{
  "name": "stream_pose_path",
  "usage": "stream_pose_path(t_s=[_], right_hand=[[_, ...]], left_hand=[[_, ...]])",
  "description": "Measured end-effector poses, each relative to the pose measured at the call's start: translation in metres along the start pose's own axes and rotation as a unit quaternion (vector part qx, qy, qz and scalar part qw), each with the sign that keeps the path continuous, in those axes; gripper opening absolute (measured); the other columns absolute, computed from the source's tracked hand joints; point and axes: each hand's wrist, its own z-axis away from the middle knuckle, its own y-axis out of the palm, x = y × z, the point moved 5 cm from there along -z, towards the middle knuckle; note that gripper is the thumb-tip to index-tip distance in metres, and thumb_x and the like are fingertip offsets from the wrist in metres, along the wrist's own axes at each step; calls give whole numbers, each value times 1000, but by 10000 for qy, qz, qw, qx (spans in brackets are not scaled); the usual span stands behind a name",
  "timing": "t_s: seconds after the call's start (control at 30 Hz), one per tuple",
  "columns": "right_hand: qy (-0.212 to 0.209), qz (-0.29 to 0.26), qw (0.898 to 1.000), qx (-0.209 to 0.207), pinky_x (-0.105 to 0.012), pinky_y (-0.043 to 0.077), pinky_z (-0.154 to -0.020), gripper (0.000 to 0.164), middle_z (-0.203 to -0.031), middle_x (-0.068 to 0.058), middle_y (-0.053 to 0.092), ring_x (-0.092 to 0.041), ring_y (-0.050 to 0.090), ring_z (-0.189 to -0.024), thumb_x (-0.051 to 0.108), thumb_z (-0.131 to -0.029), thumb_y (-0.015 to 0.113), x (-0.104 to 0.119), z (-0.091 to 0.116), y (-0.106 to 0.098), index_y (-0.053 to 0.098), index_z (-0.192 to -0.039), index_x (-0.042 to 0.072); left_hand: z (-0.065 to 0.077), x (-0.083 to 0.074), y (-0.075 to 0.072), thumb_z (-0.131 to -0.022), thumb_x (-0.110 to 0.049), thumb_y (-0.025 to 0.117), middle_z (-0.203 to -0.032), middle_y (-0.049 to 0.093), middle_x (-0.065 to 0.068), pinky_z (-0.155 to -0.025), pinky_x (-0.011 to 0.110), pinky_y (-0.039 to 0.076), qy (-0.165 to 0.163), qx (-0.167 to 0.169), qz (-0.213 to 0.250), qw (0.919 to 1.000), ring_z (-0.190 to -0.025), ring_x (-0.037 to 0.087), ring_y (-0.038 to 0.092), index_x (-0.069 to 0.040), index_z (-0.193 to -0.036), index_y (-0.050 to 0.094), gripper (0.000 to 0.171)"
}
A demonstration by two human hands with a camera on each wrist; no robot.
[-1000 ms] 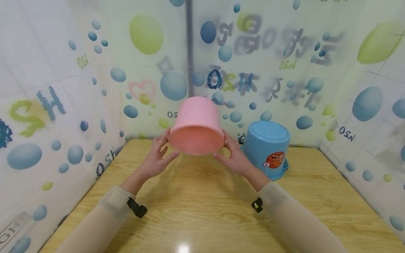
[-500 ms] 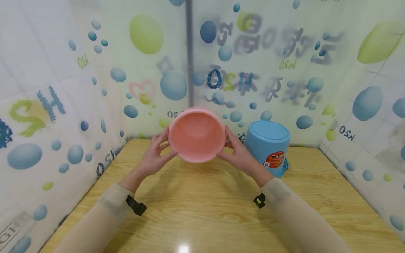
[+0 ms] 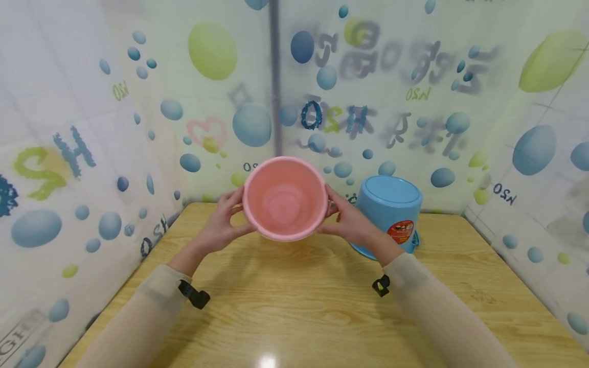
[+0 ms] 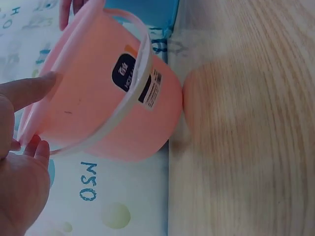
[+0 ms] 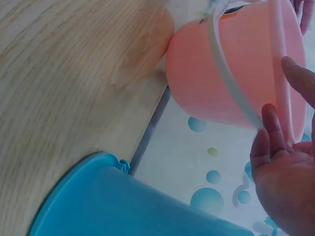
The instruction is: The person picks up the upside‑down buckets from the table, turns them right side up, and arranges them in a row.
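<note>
A pink bucket is tilted with its mouth toward me, so its inside shows in the head view. My left hand grips the rim on the left, thumb at the lower edge. On the opposite side my right hand holds the rim in the same way. The left wrist view shows a label and a pale handle hanging along the bucket's outside. The bucket's lower edge is at or just over the table; I cannot tell if it touches.
A blue bucket stands upside down on the wooden table, right behind my right hand, with a red sticker on its side. Patterned cloth walls enclose the table at the back and both sides.
The pink bucket has tipped from mouth-down to mouth facing me, its rim swinging up and its base going down out of sight. Both hands kept hold of the rim. The blue bucket has not moved.
</note>
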Motion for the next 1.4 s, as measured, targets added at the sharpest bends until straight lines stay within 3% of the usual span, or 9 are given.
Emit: stream_pose_path(t_s=[0.13, 0.23, 0.33, 0.5, 0.7, 0.87, 1.1, 1.23, 1.4], right_hand=[[44, 192, 9998, -63, -40, 58, -81, 113, -164, -3, 49, -33, 58, -116, 31, -96, 89, 0, -2, -5, 12, -178, 33], [26, 186, 9998, -79, -43, 58, -90, 110, -177, 3, 37, -29, 58, -119, 32, -97, 88, -3, -2, -7, 14, -178, 33], [-64, 25, 10000, -28, -56, 56, -104, 108, -181, 2, 32, -31, 60, -130, 31, -98, 87, -4, -2, -9, 14, -178, 31], [-92, -191, 9998, 31, -70, 41, -122, 104, -184, 1, 23, -36, 55, -149, 30, -102, 83, -5, -1, -10, 13, -178, 28], [119, -751, 9970, 158, -58, 56, -115, 99, -186, 1, 17, -41, 51, -154, 31, -105, 78, -6, 0, -8, 11, -178, 30], [122, -1225, 9920, 296, -56, 53, -119, 96, -187, -2, 12, -43, 48, -157, 28, -108, 73, -10, -4, -5, 8, -179, 24], [351, -1448, 9884, 290, -61, 45, -125, 92, -187, 0, 12, -40, 38, -164, 34, -111, 69, -13, -8, -1, 8, -179, 27], [548, -1300, 9899, 147, -63, 41, -128, 87, -185, -6, 15, -39, 37, -164, 46, -113, 60, -13, -11, 4, 6, -179, 28], [768, -1076, 9912, -91, -62, 45, -125, 87, -183, -12, 23, -39, 45, -157, 51, -114, 56, -12, -18, 11, 5, -179, 25]], left_hand=[[0, -2, -6, -91, -9, 91, -166, 30, 22, -121, 61, 47, -178, 49, -251, 9995, -148, 39, 42, -12, -176, 27, 107], [0, -3, -10, -91, -12, 91, -164, 36, 22, -103, 48, 47, -226, 33, -501, 9985, -142, 38, 43, -12, -175, 28, 105], [0, -1, -12, -92, -15, 91, -163, 40, 20, -93, 42, 39, -269, 22, -592, 9979, -139, 37, 45, -14, -175, 30, 102], [-2, 5, -14, -95, -22, 89, -164, 39, 19, -106, 55, 41, -556, 34, -499, 9972, -145, 39, 41, -20, -175, 32, 98], [-6, 11, -14, -99, -28, 85, -170, 34, 18, -124, 70, 39, -827, 102, -8, 9965, -157, 39, 33, -23, -175, 33, 92], [-8, 15, -13, -103, -29, 81, -171, 35, 18, -125, 69, 39, -936, 134, 330, 9950, -158, 39, 32, -21, -175, 32, 87], [-12, 21, -9, -107, -28, 75, -177, 35, 10, -126, 65, 41, -903, 247, 757, 9927, -163, 39, 34, -20, -176, 29, 83], [-11, 27, -7, -108, -31, 73, -181, 30, 8, -123, 65, 45, -1111, 304, 959, 9887, -163, 45, 38, -23, -177, 25, 84], [-11, 32, -4, -108, -34, 73, -180, 32, 12, -118, 61, 52, -1299, 300, 1294, 9826, -157, 46, 47, -25, -178, 19, 89]])
